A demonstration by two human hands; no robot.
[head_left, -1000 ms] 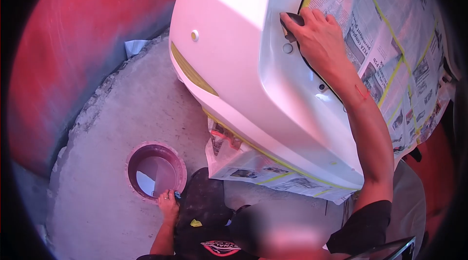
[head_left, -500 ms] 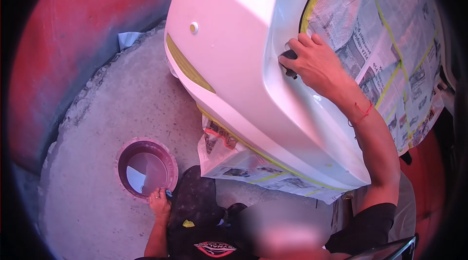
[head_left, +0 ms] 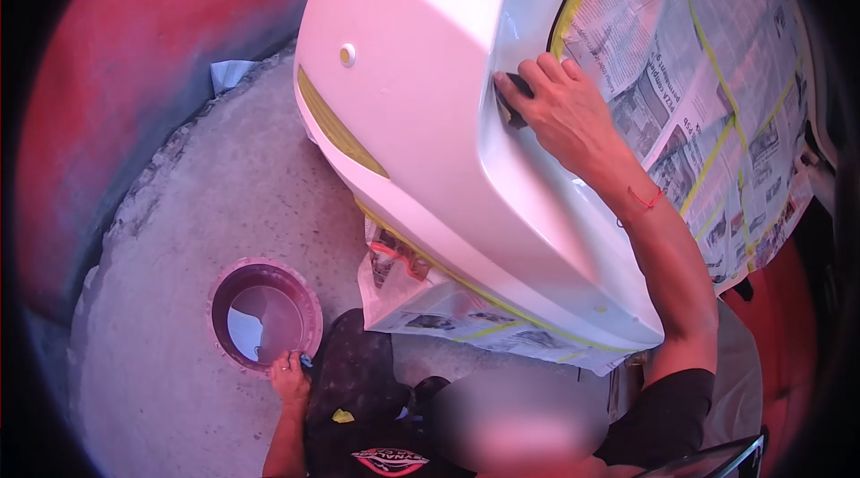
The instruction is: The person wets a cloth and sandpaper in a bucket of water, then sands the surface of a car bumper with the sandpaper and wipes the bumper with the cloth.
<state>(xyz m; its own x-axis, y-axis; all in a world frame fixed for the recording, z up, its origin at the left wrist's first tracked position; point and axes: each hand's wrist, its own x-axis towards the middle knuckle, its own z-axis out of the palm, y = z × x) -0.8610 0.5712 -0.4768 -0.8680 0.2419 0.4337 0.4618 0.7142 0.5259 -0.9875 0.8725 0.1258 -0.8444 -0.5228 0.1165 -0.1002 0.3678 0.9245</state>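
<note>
My right hand point(head_left: 557, 106) is closed on a dark sanding pad point(head_left: 514, 100) and presses it to the inner recess of a white car bumper point(head_left: 421, 57). What lies under the pad is hidden. Beside those fingers, yellow masking tape point(head_left: 566, 21) borders a large area covered with newspaper point(head_left: 663, 75). Low on the left, my left hand point(head_left: 289, 377) is at the rim of a round purple basin point(head_left: 311, 299) that holds cloudy liquid. Its fingers are curled, and a small blue thing point(head_left: 306, 360) shows at its edge, too small to name.
The bumper's lower edge carries more taped newspaper point(head_left: 430, 315). A curved red wall point(head_left: 170, 39) rises on the left, with a folded white sheet point(head_left: 230, 75) at its foot. Concrete floor point(head_left: 224, 182) lies around the basin. A small yellow piece point(head_left: 342, 415) rests on dark clothing.
My right hand has slid a little to the left along the recess with the pad. The whole view has shifted slightly. My left hand stays at the basin's rim.
</note>
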